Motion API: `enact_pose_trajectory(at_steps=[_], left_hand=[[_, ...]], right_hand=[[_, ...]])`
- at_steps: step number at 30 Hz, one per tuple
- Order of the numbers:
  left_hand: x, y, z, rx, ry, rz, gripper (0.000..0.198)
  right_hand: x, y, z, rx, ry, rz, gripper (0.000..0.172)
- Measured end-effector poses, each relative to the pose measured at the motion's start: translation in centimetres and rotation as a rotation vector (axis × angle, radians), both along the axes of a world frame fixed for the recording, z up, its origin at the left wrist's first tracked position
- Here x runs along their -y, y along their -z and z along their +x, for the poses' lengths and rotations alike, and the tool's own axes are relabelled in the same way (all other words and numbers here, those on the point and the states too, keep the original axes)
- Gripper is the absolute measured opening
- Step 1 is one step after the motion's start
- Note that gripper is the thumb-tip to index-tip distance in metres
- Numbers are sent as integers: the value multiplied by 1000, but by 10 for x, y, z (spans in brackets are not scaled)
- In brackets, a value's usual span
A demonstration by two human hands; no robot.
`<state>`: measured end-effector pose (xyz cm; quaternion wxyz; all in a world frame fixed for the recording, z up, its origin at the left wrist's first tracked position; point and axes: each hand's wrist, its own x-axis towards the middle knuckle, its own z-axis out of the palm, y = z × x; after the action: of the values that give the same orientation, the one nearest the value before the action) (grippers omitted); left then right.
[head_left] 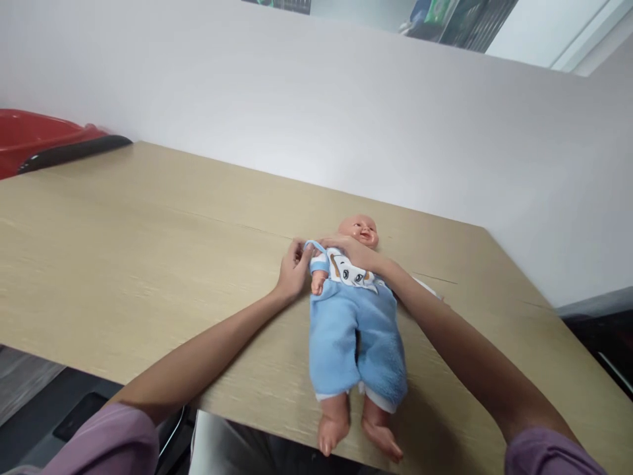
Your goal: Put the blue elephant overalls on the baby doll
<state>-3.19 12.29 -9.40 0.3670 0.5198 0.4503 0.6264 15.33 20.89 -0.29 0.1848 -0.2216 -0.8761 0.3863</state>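
Note:
A baby doll (pixel 360 229) lies face up on the wooden table, its head away from me and its feet near the front edge. It wears light blue pants (pixel 356 333) and a white top (pixel 352 272) with an animal face on it. Beside the doll's shoulder, my left hand (pixel 294 269) is closed, pinching a blue strap (pixel 315 245) between thumb and fingers. My right hand (pixel 350 249) reaches across the upper chest, just below the chin, its fingers bent at the clothing by the same shoulder. Its fingertips are partly hidden. The doll's arm (pixel 319 282) rests near my left hand.
The wooden table (pixel 148 218) extends along a white wall (pixel 247 99) with a window (pixel 366 16) above. A red chair-like object (pixel 39 135) with a dark edge stands at the far left. Dark furniture (pixel 603 330) is beyond the table's right edge.

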Motion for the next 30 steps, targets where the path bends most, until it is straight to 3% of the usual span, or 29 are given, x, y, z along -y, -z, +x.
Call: enact_pose_trajectory(at_steps=[5, 9, 14, 17, 20, 24, 26, 30], left_hand=[[-24, 0, -12, 38, 88, -113, 54], [-26, -2, -19, 24, 169, -217, 60], [-19, -22, -27, -84, 314, -370, 63], [-13, -33, -27, -170, 296, -391, 60], [-6, -37, -24, -223, 241, -384, 61], [4, -46, -22, -294, 359, -499, 54], [10, -57, -27, -445, 376, -516, 48], [19, -77, -43, -918, 212, -401, 33]], right_hand=[[1, -9, 6, 37, 174, -119, 27], [-2, -15, 9, 149, 303, -78, 44], [3, -4, 0, 331, 513, 74, 25], [11, 0, -12, 415, 604, 143, 15], [15, -8, -27, 458, 580, 160, 18], [11, -24, -40, 467, 441, 117, 18], [8, -29, -42, 480, 378, 93, 18], [6, -27, -40, 500, 320, 87, 17]])
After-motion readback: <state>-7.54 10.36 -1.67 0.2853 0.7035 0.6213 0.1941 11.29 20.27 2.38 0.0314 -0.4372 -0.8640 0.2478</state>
